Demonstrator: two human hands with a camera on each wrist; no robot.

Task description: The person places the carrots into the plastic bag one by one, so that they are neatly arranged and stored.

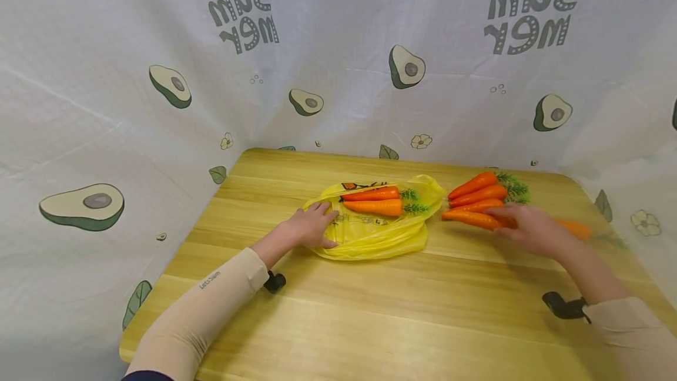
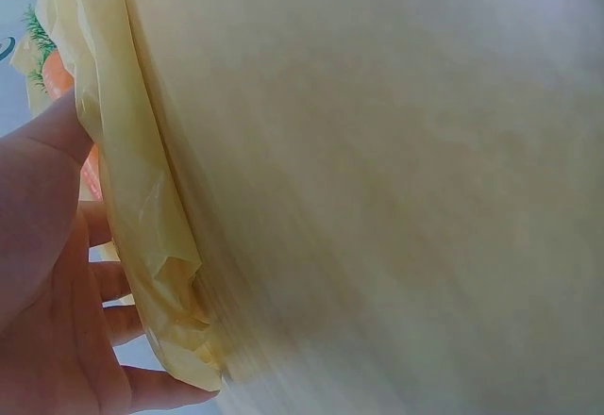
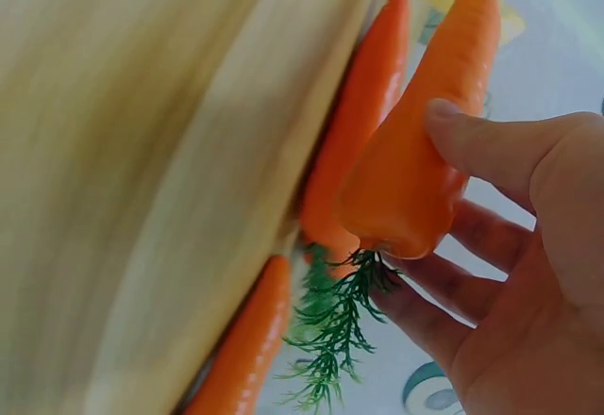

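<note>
A person's two bare hands work over a wooden table (image 1: 344,316), where a yellow plastic bag (image 1: 381,247) lies flat with its mouth spread and two carrots (image 1: 373,207) rest within its edges, leafy ends toward the right. The right hand (image 1: 529,229) grips an orange carrot (image 3: 425,141), thumb on one side and fingers on the other, as the right wrist view shows; its leafy top hangs below the fingers, and whether it is clear of the wood cannot be told. Side by side near it, to the right of the bag, lie more carrots (image 1: 479,195), and a lone carrot (image 1: 573,229) sits apart on the far side of the hand, toward the table's right. The left hand (image 1: 315,228) has its fingers spread inside the bag's left edge, touching the plastic without clenching it. The step in hand appears to be taking up one carrot from the row while the bag is kept apart at the mouth. The next move would seem to call for a firm hold on the carrot, a small lift clear of its neighbours, and a steady left hand so the thin plastic does not fold over the two carrots inside
</note>
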